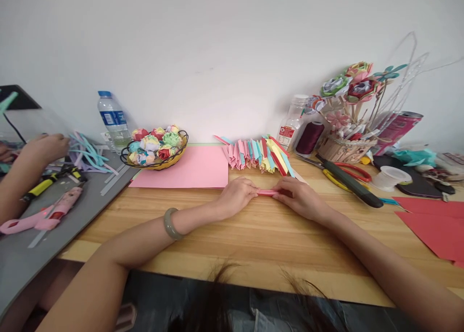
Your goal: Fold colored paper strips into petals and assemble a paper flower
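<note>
Between my two hands lies a narrow folded strip of pink-red paper [267, 193], low over the wooden table. My left hand [237, 196] pinches its left end. On the right end, the fingers of my right hand [299, 196] are closed in the same way. Just beyond my hands stands a row of folded paper strips [253, 154] in pink, blue, yellow and red. A stack of pink paper sheets [203, 166] lies behind my left hand, partly under a basket [159, 164] of paper flowers.
Scissors [329, 170], a dark-handled tool [357, 187], a thread spool [310, 137] and a flower basket [342, 148] stand to the right. Red paper [435, 230] lies at the right edge. At left, another person's hand [49, 151] works above a pink glue gun [47, 216]. A water bottle [114, 122] stands behind.
</note>
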Demonstrator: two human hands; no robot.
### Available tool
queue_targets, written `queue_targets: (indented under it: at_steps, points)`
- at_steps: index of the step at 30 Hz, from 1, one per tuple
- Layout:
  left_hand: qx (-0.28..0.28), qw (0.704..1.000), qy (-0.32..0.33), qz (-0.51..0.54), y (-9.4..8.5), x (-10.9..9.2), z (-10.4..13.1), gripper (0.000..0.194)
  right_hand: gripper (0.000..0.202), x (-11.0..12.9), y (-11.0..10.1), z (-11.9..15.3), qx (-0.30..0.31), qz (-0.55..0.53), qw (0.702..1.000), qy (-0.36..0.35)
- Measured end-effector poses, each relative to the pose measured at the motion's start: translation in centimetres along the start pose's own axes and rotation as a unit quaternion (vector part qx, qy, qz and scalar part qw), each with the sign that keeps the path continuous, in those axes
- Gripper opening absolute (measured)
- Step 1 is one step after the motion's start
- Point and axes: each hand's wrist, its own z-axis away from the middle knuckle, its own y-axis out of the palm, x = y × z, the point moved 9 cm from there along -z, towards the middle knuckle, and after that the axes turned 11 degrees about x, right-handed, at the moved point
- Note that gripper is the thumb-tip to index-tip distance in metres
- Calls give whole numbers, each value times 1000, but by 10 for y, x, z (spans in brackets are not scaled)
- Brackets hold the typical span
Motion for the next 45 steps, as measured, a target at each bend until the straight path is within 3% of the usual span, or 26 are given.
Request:
queue_targets:
  at_steps: [5,10,13,15,18,20,22,24,27,32,35,39,43,45]
  points:
    - [2,1000,7,-3,-2,-4,0,22,27,22,7,-4,31,57,998,-28]
    - [7,999,-2,49,-4,0,-3,20,32,28,7,-9,1,101,994,-28]
    - [-3,987,-32,156,-16,9,-6,24,31,26,-3,-9,-13,-16,1000,-22]
    - [-24,954,-53,295,-26,16,-6,42,29,22,-6,-8,-3,-164,986,5]
    - [-27,869,-11,493,-37,8,-9,69,27,16,-2,-5,3,-412,910,56]
    - [-6,833,-8,554,-35,-1,-10,64,26,18,6,-3,-5,-558,826,72]
    - [18,820,-7,573,-31,-13,-9,40,24,25,17,-2,-6,-672,738,70]
    - [34,809,6,587,-27,-25,-8,31,23,33,26,-3,-3,-745,664,63]
    - [42,790,30,611,-25,-37,-5,33,20,43,38,-4,12,-804,591,57]
    - [68,757,4,650,-13,-35,-3,40,15,52,51,-4,61,-847,526,57]
    - [96,730,3,676,-8,-36,-4,44,14,56,54,-3,79,-858,506,48]
    - [127,716,7,687,-5,-32,-7,38,16,64,50,-4,79,-865,495,18]
    - [85,729,-27,679,-5,-15,-9,32,14,73,51,-2,109,-861,497,-3]
    - [62,735,-41,674,-6,-9,-9,30,14,71,50,-2,111,-852,512,-3]
